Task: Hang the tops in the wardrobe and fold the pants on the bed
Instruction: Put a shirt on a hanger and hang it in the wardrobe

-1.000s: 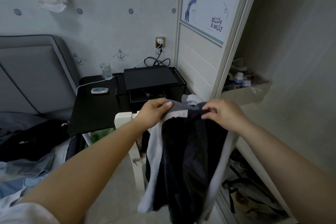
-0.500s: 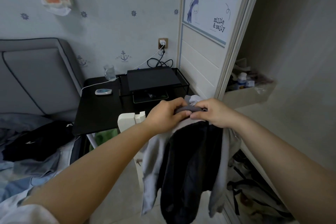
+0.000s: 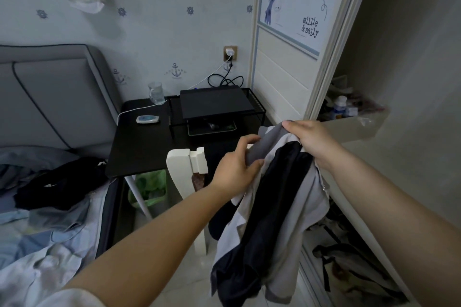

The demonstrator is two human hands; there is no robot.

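Note:
A grey-and-black top (image 3: 272, 219) hangs in front of me, bunched at its upper end. My right hand (image 3: 311, 139) grips that upper end near the collar and holds it up. My left hand (image 3: 237, 169) holds the grey cloth just below and to the left, thumb over the fabric. The open wardrobe (image 3: 404, 82) stands to the right, its sliding door (image 3: 289, 52) pushed left. On the bed (image 3: 37, 219) at the left lie a black garment (image 3: 57, 187) and rumpled light clothes. No hanger shows.
A black side table (image 3: 139, 147) carries a glass, a small white device and a black rack. A white chair back (image 3: 184, 169) stands just left of my hands, with a green bin below. The wardrobe shelf holds bottles; bags lie on its floor.
My hands were close together at the collar. Now the right hand has lifted the top's end up and right, while the left has slid lower along the grey cloth.

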